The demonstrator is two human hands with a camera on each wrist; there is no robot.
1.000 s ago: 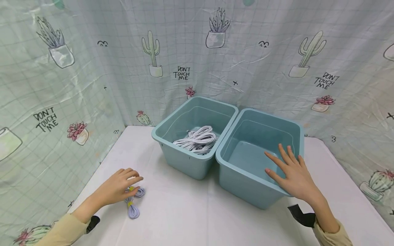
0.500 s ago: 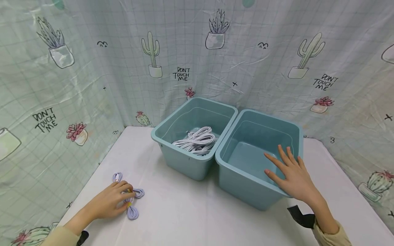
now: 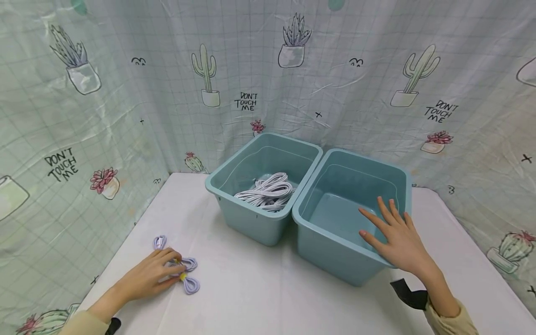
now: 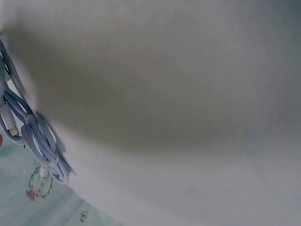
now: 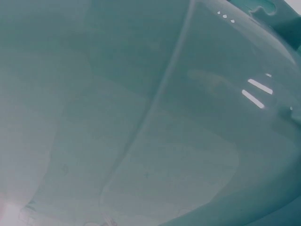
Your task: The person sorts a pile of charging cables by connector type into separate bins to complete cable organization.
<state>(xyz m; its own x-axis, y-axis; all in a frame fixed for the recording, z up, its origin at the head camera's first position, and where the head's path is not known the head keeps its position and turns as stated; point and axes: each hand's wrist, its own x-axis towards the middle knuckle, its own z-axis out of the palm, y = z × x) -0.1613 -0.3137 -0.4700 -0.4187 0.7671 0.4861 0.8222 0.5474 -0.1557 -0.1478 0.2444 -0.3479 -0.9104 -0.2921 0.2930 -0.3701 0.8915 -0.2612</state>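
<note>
My left hand [image 3: 150,274] is low over the table at front left. Its thumb and fingertips pinch a lavender coiled charging cable [image 3: 191,285] at its yellow tie. Another loop of lavender cable [image 3: 190,264] lies just behind it, and a further cable end [image 3: 159,242] shows beyond the knuckles. In the left wrist view, the bundled cable [image 4: 40,141] and a white plug [image 4: 7,116] appear at the left edge. My right hand [image 3: 395,237] lies across the front rim of the right blue-green bin [image 3: 335,253], fingers spread over its inside.
The left blue-green bin [image 3: 247,218] stands against the right one and holds several coiled white cables [image 3: 272,186]. Both are on a white-covered table [image 3: 234,288]. A cactus-print curtain [image 3: 264,70] encloses the back and sides.
My left hand has come down and left onto the lavender cables, uncovering the far cable end. The front coil has swung right under its fingers. My right hand stays in place.
</note>
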